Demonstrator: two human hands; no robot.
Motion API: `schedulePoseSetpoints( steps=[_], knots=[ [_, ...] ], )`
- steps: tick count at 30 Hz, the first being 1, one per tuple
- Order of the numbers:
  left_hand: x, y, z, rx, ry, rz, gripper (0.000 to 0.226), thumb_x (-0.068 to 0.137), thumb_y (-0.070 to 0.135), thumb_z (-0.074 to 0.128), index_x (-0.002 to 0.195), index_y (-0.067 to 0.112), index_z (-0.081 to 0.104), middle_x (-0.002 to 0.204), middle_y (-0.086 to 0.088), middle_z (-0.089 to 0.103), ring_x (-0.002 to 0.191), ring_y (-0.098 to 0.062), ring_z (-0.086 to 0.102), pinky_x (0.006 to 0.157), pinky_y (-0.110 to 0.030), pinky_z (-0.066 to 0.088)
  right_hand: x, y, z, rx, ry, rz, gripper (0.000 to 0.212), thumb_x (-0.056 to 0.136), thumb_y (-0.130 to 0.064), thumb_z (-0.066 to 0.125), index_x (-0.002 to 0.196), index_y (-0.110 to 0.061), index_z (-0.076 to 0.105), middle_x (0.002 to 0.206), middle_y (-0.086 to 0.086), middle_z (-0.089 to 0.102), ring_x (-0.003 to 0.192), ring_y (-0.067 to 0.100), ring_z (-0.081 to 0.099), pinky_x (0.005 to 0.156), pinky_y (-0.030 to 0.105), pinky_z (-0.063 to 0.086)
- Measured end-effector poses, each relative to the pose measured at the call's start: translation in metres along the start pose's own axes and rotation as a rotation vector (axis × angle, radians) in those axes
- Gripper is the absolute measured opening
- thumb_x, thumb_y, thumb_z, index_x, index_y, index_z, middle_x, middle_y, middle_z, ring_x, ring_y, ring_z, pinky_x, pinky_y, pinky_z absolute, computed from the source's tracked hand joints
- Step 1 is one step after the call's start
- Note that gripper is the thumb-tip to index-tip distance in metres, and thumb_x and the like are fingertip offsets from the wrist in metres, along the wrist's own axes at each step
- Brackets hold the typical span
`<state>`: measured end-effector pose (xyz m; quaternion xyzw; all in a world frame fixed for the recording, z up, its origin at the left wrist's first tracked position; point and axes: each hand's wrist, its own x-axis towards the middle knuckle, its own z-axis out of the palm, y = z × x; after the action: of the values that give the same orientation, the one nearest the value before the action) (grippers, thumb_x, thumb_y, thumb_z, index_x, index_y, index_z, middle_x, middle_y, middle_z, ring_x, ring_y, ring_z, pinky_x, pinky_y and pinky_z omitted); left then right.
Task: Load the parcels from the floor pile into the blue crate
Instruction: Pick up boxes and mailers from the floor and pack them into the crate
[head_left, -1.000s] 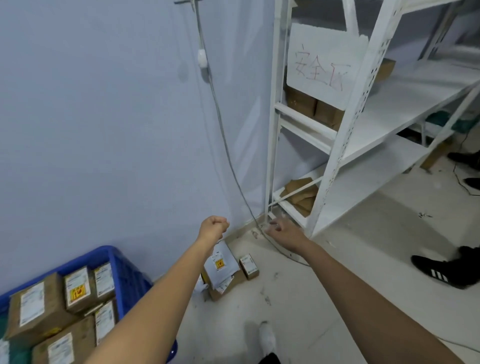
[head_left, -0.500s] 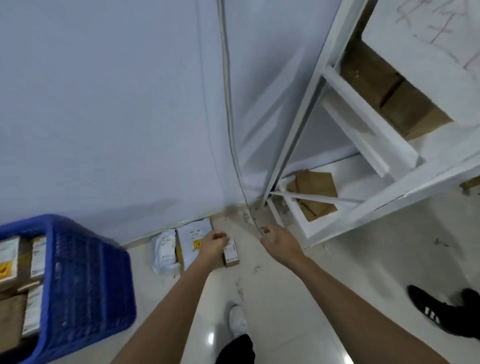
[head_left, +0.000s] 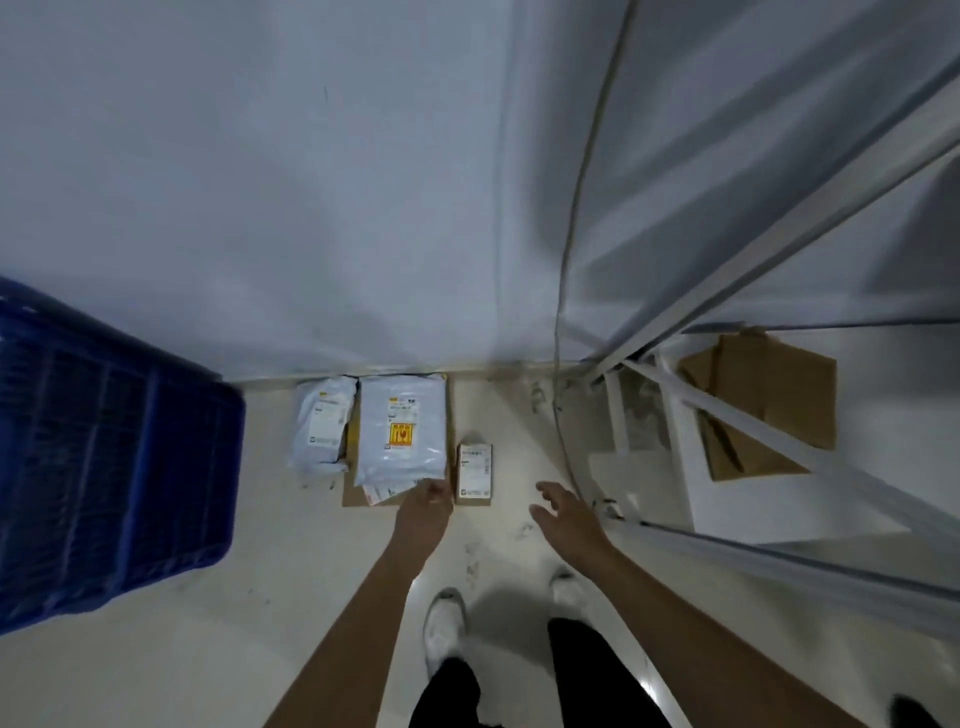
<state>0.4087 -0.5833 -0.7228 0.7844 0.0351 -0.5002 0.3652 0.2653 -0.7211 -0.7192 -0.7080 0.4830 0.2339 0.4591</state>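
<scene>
Room: pale floor (head_left: 291, 639) meeting a grey-white wall (head_left: 291, 171), seen steeply from above; I make out my own white shoes (head_left: 442, 631) and dark trouser legs at the bottom edge.
Parcels: four lie against the foot of the wall. From my view, a small white poly mailer (head_left: 323, 423) is on the left, a larger white poly mailer (head_left: 402, 428) with a yellow-and-red sticker lies just beside it, and a flat brown carton (head_left: 358, 496) sits underneath the larger one with its near edge showing. A small box (head_left: 474, 472) with a white label lies just right of them.
Blue crate: the blue crate (head_left: 104, 467) stands on the floor at the left, well apart from the parcels; only its ribbed side wall shows, so I cannot tell what is inside.
Left hand: my left hand (head_left: 426, 512) reaches to the near corner of the larger mailer, fingers curled down at its edge; I cannot tell whether they have closed on it.
Right hand: my right hand (head_left: 563, 512) hovers over bare floor to the right of the small box, fingers spread and loose, grasping nothing.
Shelving: a white metal rack (head_left: 737, 291) fills the right side, with flattened cardboard (head_left: 763, 400) on its lowest shelf.
Cable: a grey cable (head_left: 571, 218) hangs down the wall to the floor by the rack's foot.
</scene>
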Motion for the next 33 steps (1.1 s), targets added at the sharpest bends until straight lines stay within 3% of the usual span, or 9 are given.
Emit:
schedulePoseSetpoints(
  steps=[3, 8, 12, 17, 20, 23, 27, 29, 33],
  knots=[
    [0.072, -0.029, 0.027, 0.081, 0.026, -0.019, 0.025, 0.095, 0.012, 0.046, 0.116, 0.009, 0.058, 0.112, -0.009, 0.062, 0.095, -0.018, 0.053, 0.086, -0.031, 0.045, 0.072, 0.024, 0.026, 0.033, -0.022, -0.001, 0.049, 0.097, -0.030, 0.049, 0.144, -0.024, 0.038, 0.150, 0.001, 0.041, 0.134, 0.020, 0.042, 0.109, 0.032, 0.037],
    [0.197, -0.092, 0.084, 0.142, 0.021, -0.043, 0.036, 0.096, 0.008, 0.042, 0.131, 0.005, 0.049, 0.129, -0.014, 0.057, 0.120, -0.031, 0.054, 0.087, -0.027, 0.041, 0.198, 0.071, 0.083, -0.003, -0.082, 0.022, 0.053, 0.097, -0.030, 0.048, 0.147, -0.023, 0.034, 0.150, 0.002, 0.040, 0.132, 0.021, 0.044, 0.101, 0.029, 0.039],
    [0.273, -0.153, 0.121, 0.113, 0.007, 0.023, 0.034, 0.088, 0.003, 0.047, 0.121, 0.007, 0.054, 0.118, -0.012, 0.063, 0.106, -0.031, 0.063, 0.072, -0.023, 0.050, 0.264, 0.106, 0.130, -0.017, -0.121, 0.049, 0.058, 0.096, -0.027, 0.049, 0.149, -0.022, 0.028, 0.152, 0.005, 0.036, 0.136, 0.024, 0.040, 0.108, 0.037, 0.040],
    [0.365, -0.251, 0.168, 0.092, 0.059, 0.123, 0.039, 0.072, 0.027, 0.062, 0.108, 0.013, 0.063, 0.101, -0.004, 0.069, 0.093, -0.022, 0.069, 0.073, -0.038, 0.061, 0.315, 0.143, 0.177, -0.012, -0.158, 0.065, 0.059, 0.095, -0.028, 0.049, 0.148, -0.018, 0.026, 0.146, 0.005, 0.041, 0.130, 0.028, 0.046, 0.101, 0.032, 0.042],
    [0.337, -0.217, 0.171, 0.052, 0.175, 0.067, 0.046, 0.077, 0.033, 0.057, 0.117, 0.010, 0.058, 0.111, 0.000, 0.066, 0.096, -0.018, 0.066, 0.076, -0.030, 0.057, 0.337, 0.152, 0.200, 0.077, -0.167, 0.085, 0.046, 0.093, -0.029, 0.052, 0.136, -0.019, 0.036, 0.124, -0.008, 0.052, 0.113, 0.024, 0.056, 0.084, 0.029, 0.045],
    [0.331, -0.215, 0.174, 0.073, 0.183, -0.067, 0.034, 0.090, 0.003, 0.047, 0.124, 0.003, 0.050, 0.110, -0.002, 0.057, 0.098, -0.022, 0.057, 0.077, -0.028, 0.046, 0.351, 0.157, 0.212, 0.163, -0.131, 0.150, 0.056, 0.088, -0.028, 0.058, 0.138, -0.011, 0.036, 0.131, 0.007, 0.052, 0.114, 0.030, 0.055, 0.088, 0.036, 0.050],
    [0.309, -0.226, 0.168, 0.031, 0.156, -0.083, 0.031, 0.094, 0.008, 0.050, 0.124, 0.003, 0.056, 0.115, -0.011, 0.064, 0.100, -0.027, 0.064, 0.071, -0.024, 0.052, 0.333, 0.166, 0.196, 0.160, -0.087, 0.174, 0.056, 0.083, -0.041, 0.056, 0.130, -0.012, 0.054, 0.121, 0.014, 0.058, 0.102, 0.032, 0.062, 0.082, 0.038, 0.054],
    [0.287, -0.218, 0.157, -0.081, 0.132, -0.110, 0.031, 0.091, 0.004, 0.056, 0.122, 0.004, 0.058, 0.109, -0.009, 0.065, 0.085, -0.018, 0.064, 0.058, -0.012, 0.051, 0.311, 0.161, 0.177, 0.218, -0.076, 0.169, 0.042, 0.086, -0.033, 0.059, 0.123, -0.012, 0.060, 0.102, 0.009, 0.065, 0.085, 0.026, 0.064, 0.065, 0.029, 0.047],
    [0.234, -0.168, 0.132, -0.256, 0.104, -0.089, 0.024, 0.088, -0.003, 0.059, 0.111, 0.004, 0.059, 0.097, -0.002, 0.063, 0.077, -0.006, 0.062, 0.053, -0.006, 0.048, 0.267, 0.134, 0.132, 0.375, -0.076, 0.175, 0.018, 0.090, -0.023, 0.062, 0.106, -0.015, 0.059, 0.085, 0.003, 0.061, 0.072, 0.016, 0.056, 0.064, 0.031, 0.043]
  ],
)
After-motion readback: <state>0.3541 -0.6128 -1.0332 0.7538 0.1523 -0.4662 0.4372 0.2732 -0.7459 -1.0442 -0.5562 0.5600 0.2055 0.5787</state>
